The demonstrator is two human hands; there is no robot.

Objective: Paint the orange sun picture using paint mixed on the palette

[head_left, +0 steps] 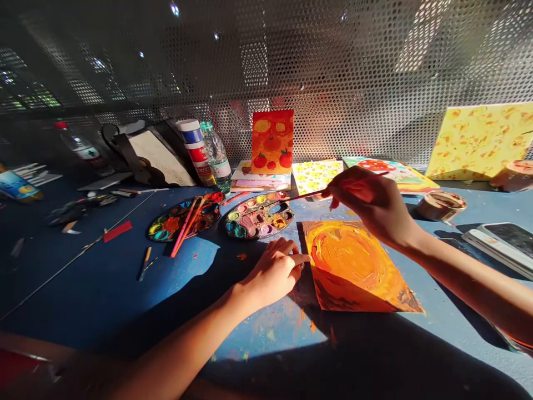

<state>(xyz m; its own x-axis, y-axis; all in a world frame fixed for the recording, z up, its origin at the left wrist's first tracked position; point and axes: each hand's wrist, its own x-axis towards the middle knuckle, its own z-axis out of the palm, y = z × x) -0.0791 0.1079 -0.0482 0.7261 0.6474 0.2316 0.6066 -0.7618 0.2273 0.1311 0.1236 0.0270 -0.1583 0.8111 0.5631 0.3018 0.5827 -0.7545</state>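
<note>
My right hand (370, 203) pinches a thin paintbrush (310, 194) above the far edge of an orange painting (347, 258). The brush points left, its tip over the right part of a paint palette (260, 222) with several colour wells; I cannot tell if it touches paint. The painting lies flat, a thick swirled orange round at its middle and darker corners near me. Resting on the table at the painting's left edge is my left hand (277, 272), fingers loosely bent and one fingertip at the edge.
A second palette (166, 219) with two brushes (187, 228) across it lies left. Behind stand a plastic bottle (217, 158), stacked paint jars (195, 147) and a red fruit painting (272, 141). To the right are a brown cup (441, 205), phones (506, 244) and a yellow painting (478, 141).
</note>
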